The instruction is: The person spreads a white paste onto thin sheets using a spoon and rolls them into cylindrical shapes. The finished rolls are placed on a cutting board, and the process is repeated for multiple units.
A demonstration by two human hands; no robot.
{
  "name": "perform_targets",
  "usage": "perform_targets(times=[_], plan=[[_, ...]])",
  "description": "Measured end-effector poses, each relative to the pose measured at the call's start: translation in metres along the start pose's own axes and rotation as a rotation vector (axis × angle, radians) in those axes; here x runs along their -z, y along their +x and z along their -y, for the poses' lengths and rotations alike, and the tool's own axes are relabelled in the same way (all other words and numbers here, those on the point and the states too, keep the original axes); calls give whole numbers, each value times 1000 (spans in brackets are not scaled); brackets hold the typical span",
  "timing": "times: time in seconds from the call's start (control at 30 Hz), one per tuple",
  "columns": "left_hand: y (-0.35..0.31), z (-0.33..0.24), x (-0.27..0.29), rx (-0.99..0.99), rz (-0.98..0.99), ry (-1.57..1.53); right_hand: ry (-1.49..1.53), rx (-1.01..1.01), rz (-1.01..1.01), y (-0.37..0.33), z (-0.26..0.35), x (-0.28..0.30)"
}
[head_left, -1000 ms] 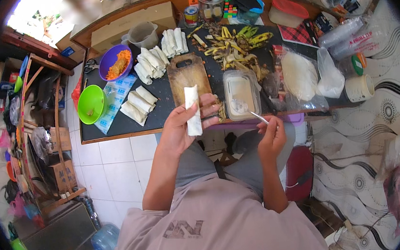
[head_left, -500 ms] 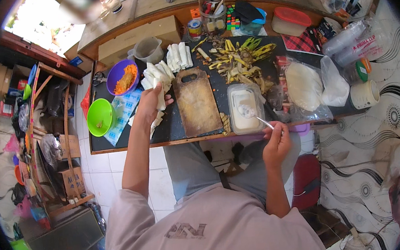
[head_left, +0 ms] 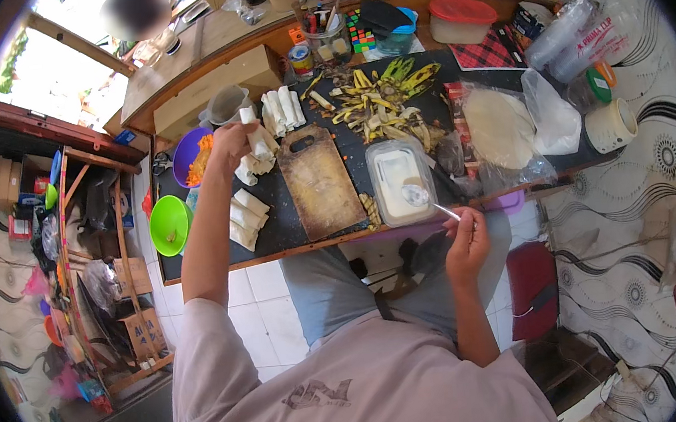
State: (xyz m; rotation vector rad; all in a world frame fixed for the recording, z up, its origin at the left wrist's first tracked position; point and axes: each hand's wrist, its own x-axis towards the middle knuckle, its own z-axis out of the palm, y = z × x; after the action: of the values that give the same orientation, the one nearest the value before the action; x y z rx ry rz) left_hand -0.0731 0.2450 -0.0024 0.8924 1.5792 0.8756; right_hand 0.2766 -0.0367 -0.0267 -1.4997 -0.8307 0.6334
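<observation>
My left hand (head_left: 230, 146) is closed on a white spring roll (head_left: 247, 116) at the far left of the table, its fingers pinching the lower part. Around that hand lie more white spring rolls (head_left: 282, 110), some behind and some in a nearer group (head_left: 248, 219). My right hand (head_left: 468, 241) grips the handle of a metal spoon (head_left: 446, 211). The spoon's bowl rests in a clear rectangular container (head_left: 377, 177) of white paste or liquid (head_left: 389, 166). A worn wooden cutting board (head_left: 322, 187) lies between my hands.
Left stand a purple bowl (head_left: 183, 154) with orange shredded filling and a green bowl (head_left: 170, 226). Behind the container are yellow-green peels (head_left: 393, 102). Round white wrappers (head_left: 498, 129) lie in plastic at right. A grey cup (head_left: 230, 104) and a cardboard box (head_left: 206, 86) stand behind.
My left hand, holding a roll, has moved left and away from me, off the nearer rolls. The right hand still holds the spoon in the container. The whole view has shifted slightly.
</observation>
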Motion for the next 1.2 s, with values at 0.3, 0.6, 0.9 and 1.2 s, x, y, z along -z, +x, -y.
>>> perform_targets(times=[0.3, 0.6, 0.9, 1.2], plan=[[9, -5, 7, 33, -222, 440, -29, 13, -11, -3, -5, 8], [29, -6, 15, 246, -155, 290, -22, 35, -2, -4, -1, 7], [39, 5, 3, 63, -196, 298, -36, 44, -3, -4, -5, 6], [57, 16, -5, 70, -368, 686, -30, 48, 7, -3, -4, 4]])
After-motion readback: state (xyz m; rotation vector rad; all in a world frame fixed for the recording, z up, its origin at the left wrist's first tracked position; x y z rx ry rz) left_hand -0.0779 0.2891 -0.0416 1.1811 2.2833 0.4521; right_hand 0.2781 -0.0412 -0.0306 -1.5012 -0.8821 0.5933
